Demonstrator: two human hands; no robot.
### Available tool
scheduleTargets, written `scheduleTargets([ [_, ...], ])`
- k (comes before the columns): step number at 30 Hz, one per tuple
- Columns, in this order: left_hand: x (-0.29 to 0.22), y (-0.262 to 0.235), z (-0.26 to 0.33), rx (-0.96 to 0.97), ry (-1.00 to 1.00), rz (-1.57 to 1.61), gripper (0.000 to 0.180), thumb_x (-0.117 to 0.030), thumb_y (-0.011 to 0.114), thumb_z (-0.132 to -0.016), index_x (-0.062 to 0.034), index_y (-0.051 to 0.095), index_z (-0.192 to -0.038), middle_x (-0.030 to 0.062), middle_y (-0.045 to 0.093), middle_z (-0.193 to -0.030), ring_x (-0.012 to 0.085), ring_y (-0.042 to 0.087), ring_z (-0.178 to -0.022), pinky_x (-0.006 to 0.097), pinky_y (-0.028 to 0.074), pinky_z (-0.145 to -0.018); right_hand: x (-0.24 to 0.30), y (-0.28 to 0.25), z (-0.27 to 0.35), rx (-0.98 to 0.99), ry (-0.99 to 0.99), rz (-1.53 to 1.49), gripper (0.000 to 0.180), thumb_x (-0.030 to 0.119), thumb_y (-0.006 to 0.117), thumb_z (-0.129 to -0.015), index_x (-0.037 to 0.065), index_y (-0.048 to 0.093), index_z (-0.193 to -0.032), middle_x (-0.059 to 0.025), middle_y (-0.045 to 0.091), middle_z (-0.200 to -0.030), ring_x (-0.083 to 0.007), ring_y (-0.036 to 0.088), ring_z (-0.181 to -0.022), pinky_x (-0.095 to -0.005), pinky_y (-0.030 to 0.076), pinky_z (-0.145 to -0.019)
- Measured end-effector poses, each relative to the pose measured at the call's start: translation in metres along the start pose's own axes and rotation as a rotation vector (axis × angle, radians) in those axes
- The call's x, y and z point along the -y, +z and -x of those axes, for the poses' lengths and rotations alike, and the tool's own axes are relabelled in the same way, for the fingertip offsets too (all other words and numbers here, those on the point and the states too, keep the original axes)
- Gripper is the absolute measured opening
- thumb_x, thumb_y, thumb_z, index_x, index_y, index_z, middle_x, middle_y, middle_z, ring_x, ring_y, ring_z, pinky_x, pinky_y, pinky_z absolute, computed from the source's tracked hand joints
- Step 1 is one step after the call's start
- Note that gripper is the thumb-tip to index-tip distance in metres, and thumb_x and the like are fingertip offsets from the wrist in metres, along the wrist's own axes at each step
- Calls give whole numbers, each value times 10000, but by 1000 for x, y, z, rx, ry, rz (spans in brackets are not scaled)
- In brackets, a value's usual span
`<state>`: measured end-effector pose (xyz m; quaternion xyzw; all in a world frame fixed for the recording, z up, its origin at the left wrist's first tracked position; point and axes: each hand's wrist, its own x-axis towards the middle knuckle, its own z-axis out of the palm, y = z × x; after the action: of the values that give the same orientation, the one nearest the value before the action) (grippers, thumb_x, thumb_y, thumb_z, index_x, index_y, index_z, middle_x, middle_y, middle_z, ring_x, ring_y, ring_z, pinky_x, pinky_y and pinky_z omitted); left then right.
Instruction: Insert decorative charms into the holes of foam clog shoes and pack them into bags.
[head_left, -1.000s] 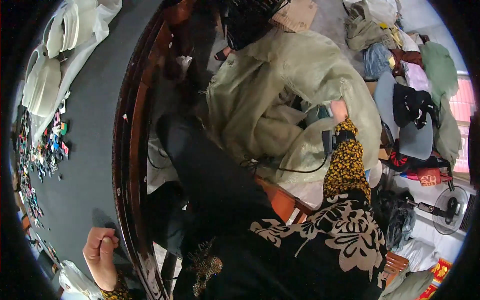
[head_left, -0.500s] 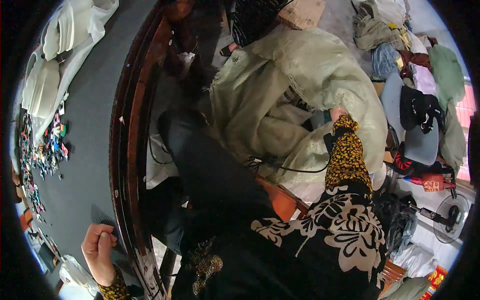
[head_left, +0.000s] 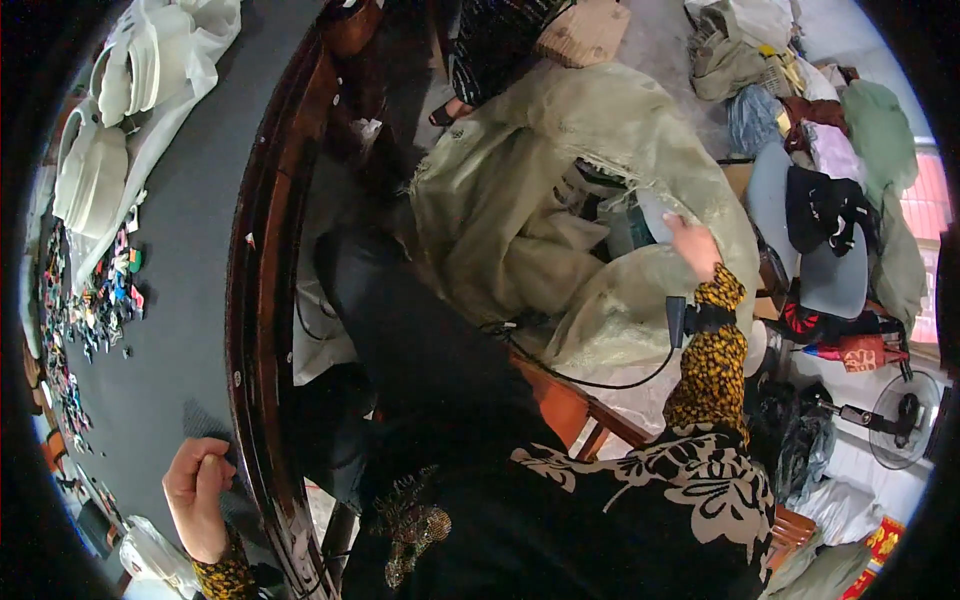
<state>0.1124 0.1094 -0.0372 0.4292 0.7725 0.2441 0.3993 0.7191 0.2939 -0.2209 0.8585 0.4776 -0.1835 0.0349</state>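
At sack (head_left: 485, 215), right hand (head_left: 697, 247); rightward, printed red bag (head_left: 862, 354)

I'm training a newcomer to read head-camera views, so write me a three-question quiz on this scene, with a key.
1. What does the right hand touch?
2. True or false: the left hand is spread flat.
3. Where do the small coloured pieces lie?
a) inside the sack
b) on the grey tabletop
c) on the fan

Key:
1. A pale piece at the sack's mouth.
2. False; it is curled.
3. b
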Motion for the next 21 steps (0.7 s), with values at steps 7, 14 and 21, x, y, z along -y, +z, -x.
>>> scheduleTargets([
  [7, 7, -5, 2, 38, 32, 59, 163, -90, 492, -896, 27, 604, -920, 27, 562, -728, 81, 516, -686, 219, 413, -636, 26, -59, 48, 250, -469, -891, 202, 126, 557, -912, 3, 598, -1067, 16, 631, -916, -67, 544, -813, -238, 438, -761],
  [14, 12, -14, 7, 163, 112, 164, 176, -83, 495, -903, 43, 606, -956, 53, 603, -784, 108, 559, -729, 239, 454, -691, 60, -104, 81, 54, -616, -1201, 188, 131, 547, -917, 11, 614, -1045, -24, 651, -952, -101, 582, -840, -251, 445, -783],
  [21, 14, -15, 15, 188, 151, 290, 189, -84, 499, -909, 54, 604, -983, 70, 624, -811, 128, 579, -751, 261, 480, -713, 97, -144, 120, 27, -833, -1478, 231, 183, 564, -924, -17, 593, -1034, -68, 650, -977, -147, 602, -893, -281, 460, -819],
])
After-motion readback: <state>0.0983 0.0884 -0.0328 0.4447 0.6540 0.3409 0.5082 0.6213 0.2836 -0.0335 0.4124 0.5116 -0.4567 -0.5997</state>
